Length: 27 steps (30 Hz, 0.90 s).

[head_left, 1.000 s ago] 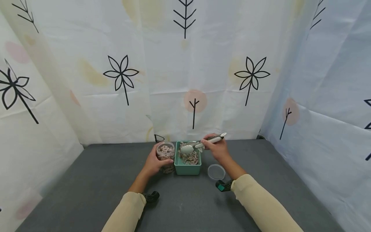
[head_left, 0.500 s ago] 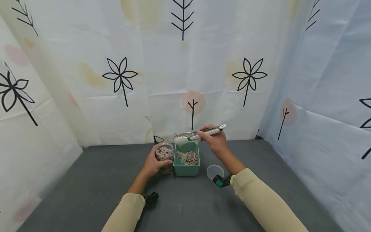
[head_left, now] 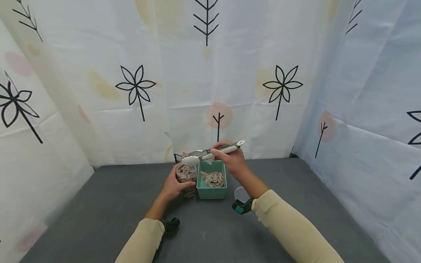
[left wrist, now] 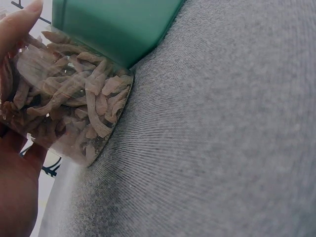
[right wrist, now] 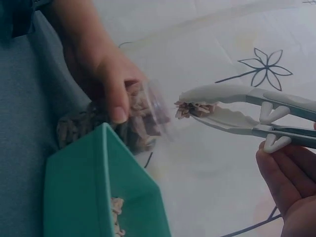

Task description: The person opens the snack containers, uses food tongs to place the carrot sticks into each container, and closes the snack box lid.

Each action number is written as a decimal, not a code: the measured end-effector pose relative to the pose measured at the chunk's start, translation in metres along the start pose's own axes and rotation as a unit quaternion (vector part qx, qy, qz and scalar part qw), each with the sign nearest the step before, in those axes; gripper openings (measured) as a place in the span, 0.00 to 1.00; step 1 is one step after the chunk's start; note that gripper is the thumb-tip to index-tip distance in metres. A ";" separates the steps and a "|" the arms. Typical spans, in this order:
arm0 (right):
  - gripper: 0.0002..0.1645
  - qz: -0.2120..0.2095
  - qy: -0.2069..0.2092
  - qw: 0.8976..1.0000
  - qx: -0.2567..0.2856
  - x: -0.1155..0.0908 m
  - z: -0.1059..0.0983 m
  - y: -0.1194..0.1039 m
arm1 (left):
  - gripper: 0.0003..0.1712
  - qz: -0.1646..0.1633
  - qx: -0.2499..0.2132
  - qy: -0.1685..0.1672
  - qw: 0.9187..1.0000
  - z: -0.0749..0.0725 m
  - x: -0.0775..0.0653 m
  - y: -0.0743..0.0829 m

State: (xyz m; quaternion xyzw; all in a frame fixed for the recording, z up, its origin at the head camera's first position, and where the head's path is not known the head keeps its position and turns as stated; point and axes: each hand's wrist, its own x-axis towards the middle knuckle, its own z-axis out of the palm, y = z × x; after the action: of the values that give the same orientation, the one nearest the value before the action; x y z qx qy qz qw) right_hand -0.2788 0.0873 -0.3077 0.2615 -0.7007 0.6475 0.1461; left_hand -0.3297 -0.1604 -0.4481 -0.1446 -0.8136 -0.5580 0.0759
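My left hand (head_left: 171,187) grips a clear round jar (left wrist: 74,98) filled with pale brownish, curled dried strips. It stands upright on the table, its mouth uncovered. My right hand (head_left: 234,160) holds white-and-grey kitchen tongs (head_left: 194,160), tips pointing left over the jar's mouth. Between the tong tips a small clump of strips (right wrist: 195,109) is pinched, apart from the jar in the right wrist view. Directly right of the jar stands a green rectangular container (head_left: 212,193), with more strips (head_left: 213,179) lying on its bottom.
A clear round lid (head_left: 241,194) lies on the grey table (head_left: 204,233), partly hidden by my right wrist. Behind the table hangs a white patterned cloth (head_left: 184,124), with further cloth at both sides.
The tongs have risen out of the green container with a clump of strips and travelled left over the jar. My left hand and the jar have stayed in place.
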 end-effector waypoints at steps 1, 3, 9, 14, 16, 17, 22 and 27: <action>0.13 0.002 -0.005 1.000 -0.002 -0.001 0.001 0.002 | 0.54 0.000 -0.003 0.000 1.000 0.000 0.000 0.000; 0.13 0.009 -0.011 1.000 -0.006 -0.002 0.002 0.005 | 0.55 0.000 -0.004 -0.002 1.000 0.000 0.000 -0.001; 0.13 0.015 -0.018 1.000 -0.002 -0.004 -0.003 0.011 | 0.53 0.007 -0.007 -0.004 1.000 0.002 -0.001 -0.002; 0.15 0.015 -0.029 0.999 0.002 -0.002 -0.007 0.007 | 0.54 0.002 -0.011 -0.004 1.000 -0.001 0.000 -0.002; 0.15 0.011 -0.026 1.000 0.002 -0.001 -0.008 0.007 | 0.55 -0.002 -0.009 -0.003 1.000 -0.002 0.000 -0.002; 0.15 0.010 -0.024 1.000 0.000 -0.001 -0.008 0.006 | 0.56 -0.004 -0.008 -0.002 1.000 -0.002 0.000 -0.002; 0.15 0.003 -0.013 1.000 -0.001 -0.001 -0.004 0.005 | 0.56 -0.008 0.000 0.002 1.000 -0.001 0.000 -0.003; 0.14 -0.004 -0.013 1.000 -0.007 -0.001 0.006 0.005 | 0.56 -0.005 -0.001 0.003 1.000 -0.001 0.000 -0.004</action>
State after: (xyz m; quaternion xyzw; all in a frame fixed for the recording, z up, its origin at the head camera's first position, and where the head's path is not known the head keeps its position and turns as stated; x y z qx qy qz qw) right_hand -0.2801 0.0816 -0.3128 0.2714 -0.7062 0.6385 0.1411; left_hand -0.3310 -0.1622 -0.4511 -0.1389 -0.8134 -0.5598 0.0759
